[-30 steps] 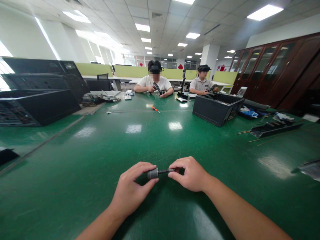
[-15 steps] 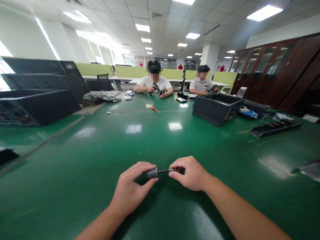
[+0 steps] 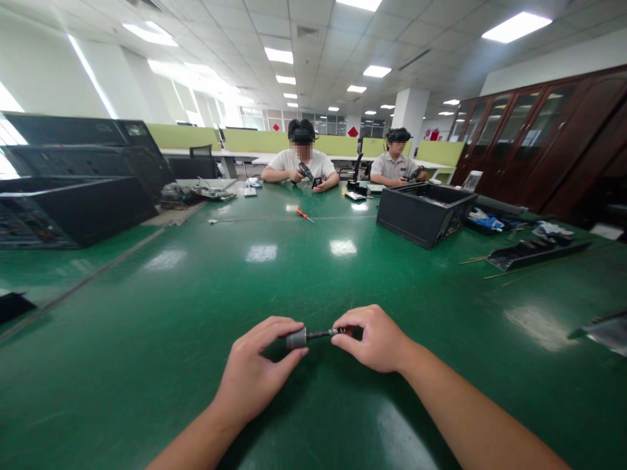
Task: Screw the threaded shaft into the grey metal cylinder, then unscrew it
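Low in the middle of the head view, my left hand (image 3: 259, 369) grips a grey cylinder (image 3: 296, 339) between thumb and fingers. A thin dark shaft (image 3: 319, 334) runs from the cylinder's right end toward my right hand (image 3: 375, 339). The thumb and fingertips of my right hand pinch a small metallic piece (image 3: 337, 331) at the shaft's far end. Cylinder, shaft and small piece lie in one nearly level line over the green table (image 3: 274, 287). My fingers partly cover the cylinder and the small piece.
An orange screwdriver (image 3: 304, 215) lies farther back. A black computer case (image 3: 411, 219) stands back right, with a dark metal tray (image 3: 533, 253) beyond it. More black cases (image 3: 112, 212) are at the left. Two people (image 3: 301, 166) sit across, each holding a power tool.
Both hands keep their grips, and the held parts have barely shifted. The whole view has moved very slightly.
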Tool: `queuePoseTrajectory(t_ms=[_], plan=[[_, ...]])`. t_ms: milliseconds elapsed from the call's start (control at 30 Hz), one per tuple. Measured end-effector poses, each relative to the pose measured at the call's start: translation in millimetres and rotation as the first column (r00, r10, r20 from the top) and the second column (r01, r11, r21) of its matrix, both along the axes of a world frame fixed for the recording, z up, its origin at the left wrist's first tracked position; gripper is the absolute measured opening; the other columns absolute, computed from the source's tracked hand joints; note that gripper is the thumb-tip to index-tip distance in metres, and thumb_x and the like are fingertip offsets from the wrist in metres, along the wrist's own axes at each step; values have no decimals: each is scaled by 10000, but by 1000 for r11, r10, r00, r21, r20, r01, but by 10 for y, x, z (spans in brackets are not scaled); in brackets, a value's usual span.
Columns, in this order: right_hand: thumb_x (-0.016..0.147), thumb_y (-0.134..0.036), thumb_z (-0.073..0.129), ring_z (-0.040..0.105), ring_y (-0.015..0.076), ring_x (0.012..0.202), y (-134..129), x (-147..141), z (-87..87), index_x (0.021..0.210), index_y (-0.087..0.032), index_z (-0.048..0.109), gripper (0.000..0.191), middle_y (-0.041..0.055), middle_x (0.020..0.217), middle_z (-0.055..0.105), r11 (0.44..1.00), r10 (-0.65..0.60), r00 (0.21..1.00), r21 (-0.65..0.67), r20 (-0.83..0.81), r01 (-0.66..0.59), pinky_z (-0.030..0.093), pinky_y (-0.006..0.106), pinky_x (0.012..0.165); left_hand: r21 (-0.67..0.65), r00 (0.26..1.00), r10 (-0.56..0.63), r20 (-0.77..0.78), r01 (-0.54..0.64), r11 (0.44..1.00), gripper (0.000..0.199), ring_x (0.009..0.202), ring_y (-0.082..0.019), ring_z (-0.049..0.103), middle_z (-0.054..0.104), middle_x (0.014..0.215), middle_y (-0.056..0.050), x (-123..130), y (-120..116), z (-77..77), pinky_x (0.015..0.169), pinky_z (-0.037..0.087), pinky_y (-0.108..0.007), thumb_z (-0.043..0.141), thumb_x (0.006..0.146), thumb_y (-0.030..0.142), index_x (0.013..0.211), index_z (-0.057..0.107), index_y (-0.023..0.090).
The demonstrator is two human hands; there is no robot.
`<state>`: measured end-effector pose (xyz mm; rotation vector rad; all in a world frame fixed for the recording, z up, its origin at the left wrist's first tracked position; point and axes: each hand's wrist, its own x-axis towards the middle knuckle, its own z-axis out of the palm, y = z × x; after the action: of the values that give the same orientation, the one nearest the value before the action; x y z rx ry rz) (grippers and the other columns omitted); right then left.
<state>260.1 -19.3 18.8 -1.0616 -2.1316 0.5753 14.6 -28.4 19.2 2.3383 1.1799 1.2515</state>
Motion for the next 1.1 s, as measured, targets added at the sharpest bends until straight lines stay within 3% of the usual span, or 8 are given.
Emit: queuePoseTrajectory(t_ms=[1100], plan=[[850, -281, 680, 657, 149, 711, 38, 33, -21, 878, -198, 761, 120, 16, 779, 734, 999, -19, 1000, -35, 10, 19, 458, 255, 709, -60, 1000, -6, 28, 8, 998, 238, 896, -155, 666, 706, 993, 12, -37, 45, -71, 828, 528, -275, 756, 805, 249, 1033, 697, 283]])
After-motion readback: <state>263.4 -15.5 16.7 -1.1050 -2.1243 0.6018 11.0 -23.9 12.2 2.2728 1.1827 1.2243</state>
